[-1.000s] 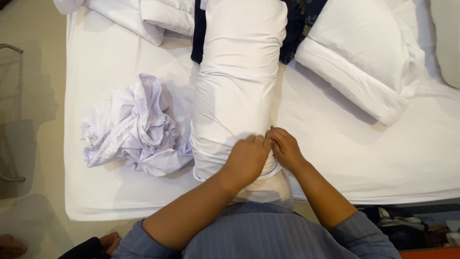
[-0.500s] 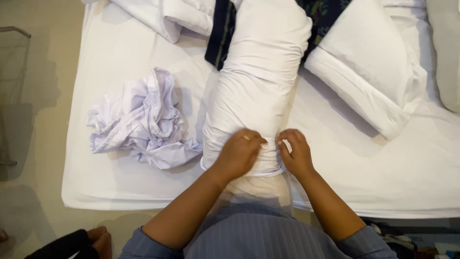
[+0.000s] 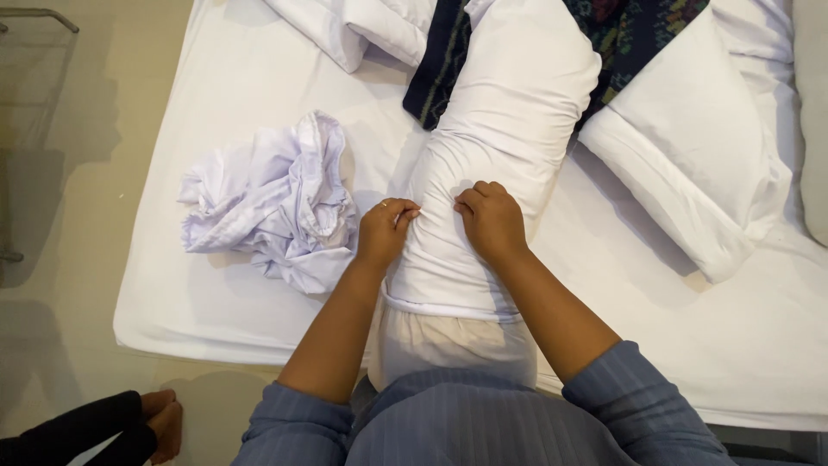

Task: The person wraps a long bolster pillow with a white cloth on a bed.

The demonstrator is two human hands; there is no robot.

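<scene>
Two hands: both bunched into the same soft white pillowcase [image 3: 483, 259], pinching cloth mid-bolster
Left hand [image 3: 385, 231]: fingers curled shut on a fold of the cover, ring on one finger
Right hand [image 3: 492, 220]: closed the same way, knuckles up, just beside the left
Bolster [image 3: 509, 112]: long, plump, tube-shaped, lying lengthwise on the bed; cover wrinkled, its hem near the person's waist with creamy bare stuffing [image 3: 448, 345] below
Bed sheet [image 3: 241, 78]: smooth, flat, white
Crumpled cloth [image 3: 267, 203]: pale lilac-white heap, left of the bolster
Pillow [image 3: 690, 147]: rectangular, puffy, on the right
Dark patterned fabric [image 3: 435, 60]: tucked under the bolster's far end
</scene>
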